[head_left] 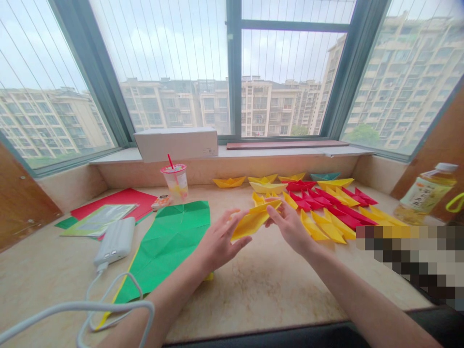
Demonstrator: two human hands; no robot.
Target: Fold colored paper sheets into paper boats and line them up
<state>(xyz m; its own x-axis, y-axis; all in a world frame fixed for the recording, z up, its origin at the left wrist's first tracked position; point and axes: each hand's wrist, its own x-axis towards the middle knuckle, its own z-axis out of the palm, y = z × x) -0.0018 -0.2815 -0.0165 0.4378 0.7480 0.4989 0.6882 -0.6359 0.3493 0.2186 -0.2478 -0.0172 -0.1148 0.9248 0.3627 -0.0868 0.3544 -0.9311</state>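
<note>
A folded yellow paper boat [255, 218] is held up above the table, a little tilted. My right hand [288, 223] pinches its right end between thumb and fingers. At its left end is my left hand [221, 238], with thumb and fingers spread around the paper; whether they touch it is hard to tell. Just beyond my right hand lie several flat-folded yellow pieces [328, 225] and red pieces [315, 199]. Behind them stand opened paper boats, among them a yellow one [229, 182], a red one [298, 185] and a teal one [325, 177].
Creased green paper [174, 241] lies left of my left hand. Farther left are a white power bank [116, 241] with a looping cable [108, 305], a packet [99, 220] and red sheets [119, 197]. A cup with a straw [176, 182] stands behind, a bottle [427, 191] far right.
</note>
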